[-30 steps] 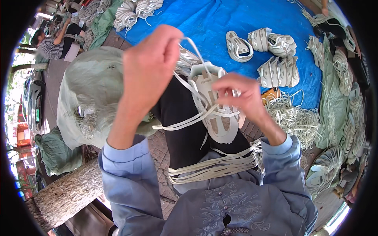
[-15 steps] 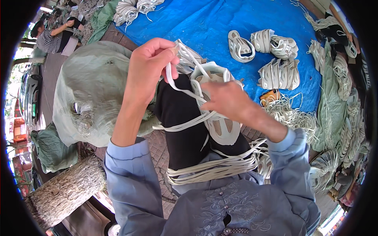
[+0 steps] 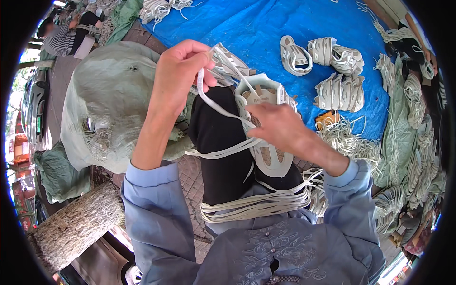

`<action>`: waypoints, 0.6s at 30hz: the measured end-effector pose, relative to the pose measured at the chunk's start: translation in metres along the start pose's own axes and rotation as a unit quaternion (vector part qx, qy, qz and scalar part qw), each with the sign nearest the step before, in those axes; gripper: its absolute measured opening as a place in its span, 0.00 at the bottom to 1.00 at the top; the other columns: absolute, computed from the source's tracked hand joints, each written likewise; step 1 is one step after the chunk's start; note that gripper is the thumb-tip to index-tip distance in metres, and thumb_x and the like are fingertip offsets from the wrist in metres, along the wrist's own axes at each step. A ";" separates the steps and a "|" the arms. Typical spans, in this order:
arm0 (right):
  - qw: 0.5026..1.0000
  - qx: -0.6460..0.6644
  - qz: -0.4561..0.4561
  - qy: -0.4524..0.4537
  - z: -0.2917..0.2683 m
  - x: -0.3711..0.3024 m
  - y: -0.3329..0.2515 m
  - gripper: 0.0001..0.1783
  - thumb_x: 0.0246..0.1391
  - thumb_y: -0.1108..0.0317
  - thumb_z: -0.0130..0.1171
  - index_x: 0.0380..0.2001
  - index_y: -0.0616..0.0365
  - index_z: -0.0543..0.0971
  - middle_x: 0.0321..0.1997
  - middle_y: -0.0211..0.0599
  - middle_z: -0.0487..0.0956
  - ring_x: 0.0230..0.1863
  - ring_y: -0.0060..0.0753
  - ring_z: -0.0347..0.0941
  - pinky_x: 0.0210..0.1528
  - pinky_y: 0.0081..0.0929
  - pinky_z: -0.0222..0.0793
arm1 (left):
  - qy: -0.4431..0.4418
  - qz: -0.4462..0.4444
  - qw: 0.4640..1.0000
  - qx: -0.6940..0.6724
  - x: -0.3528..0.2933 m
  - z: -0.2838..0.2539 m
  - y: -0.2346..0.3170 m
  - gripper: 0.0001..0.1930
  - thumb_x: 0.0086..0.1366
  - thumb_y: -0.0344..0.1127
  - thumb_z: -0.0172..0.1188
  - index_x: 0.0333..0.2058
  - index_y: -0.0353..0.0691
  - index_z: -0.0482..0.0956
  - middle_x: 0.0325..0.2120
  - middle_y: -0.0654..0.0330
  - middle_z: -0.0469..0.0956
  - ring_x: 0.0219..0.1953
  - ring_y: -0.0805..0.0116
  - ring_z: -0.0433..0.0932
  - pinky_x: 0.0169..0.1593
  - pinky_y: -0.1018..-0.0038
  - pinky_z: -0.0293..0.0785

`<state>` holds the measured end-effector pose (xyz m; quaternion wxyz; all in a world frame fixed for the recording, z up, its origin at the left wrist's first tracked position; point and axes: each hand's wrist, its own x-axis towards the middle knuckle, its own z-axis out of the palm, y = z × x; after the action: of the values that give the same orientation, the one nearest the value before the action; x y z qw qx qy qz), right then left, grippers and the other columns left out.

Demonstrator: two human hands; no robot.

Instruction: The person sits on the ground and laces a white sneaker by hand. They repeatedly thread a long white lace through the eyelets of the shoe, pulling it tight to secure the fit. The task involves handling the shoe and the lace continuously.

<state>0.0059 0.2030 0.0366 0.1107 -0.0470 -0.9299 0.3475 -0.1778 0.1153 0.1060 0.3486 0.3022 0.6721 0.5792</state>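
A beige and white shoe upper (image 3: 270,159) rests across my black-clad knees. My left hand (image 3: 183,71) is raised to its left, pinching a white shoelace (image 3: 216,103). One stretch of the lace droes in a loop to the eyelet edge, and another runs straight down toward the tongue. My right hand (image 3: 285,130) lies over the upper's right side, thumb and forefinger closed near the eyelets; what sits between them is hidden. A bundle of loose white laces (image 3: 256,206) lies across my lap, and a few more strands (image 3: 221,153) cross my leg.
Several stacked shoe uppers (image 3: 339,92) lie on a blue tarp (image 3: 237,21). A tangled lace pile (image 3: 354,142) sits at the right. At the left are a pale plastic sack (image 3: 116,95), a tree trunk (image 3: 80,228) and, farther off, a seated person (image 3: 61,40).
My left hand has risen slightly with the lace, and the straight stretch reaches farther down toward the tongue. My right hand stays at the eyelets. The whole view has shifted a little.
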 end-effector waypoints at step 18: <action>0.983 0.120 -0.005 -0.141 0.029 -0.004 0.005 0.06 0.36 0.68 0.60 0.17 0.60 0.76 0.14 0.34 0.72 0.16 0.32 0.69 0.19 0.27 0.65 | -0.061 -0.026 0.996 -0.055 0.004 0.012 0.012 0.07 0.55 0.31 0.51 0.30 0.33 0.72 0.22 0.61 0.73 0.16 0.75 0.71 0.18 0.81 0.66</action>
<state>0.0023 0.1871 0.0113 -0.0149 0.0211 -0.8878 0.4595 -0.1701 0.1267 0.1159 0.4195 0.2999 0.6243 0.5868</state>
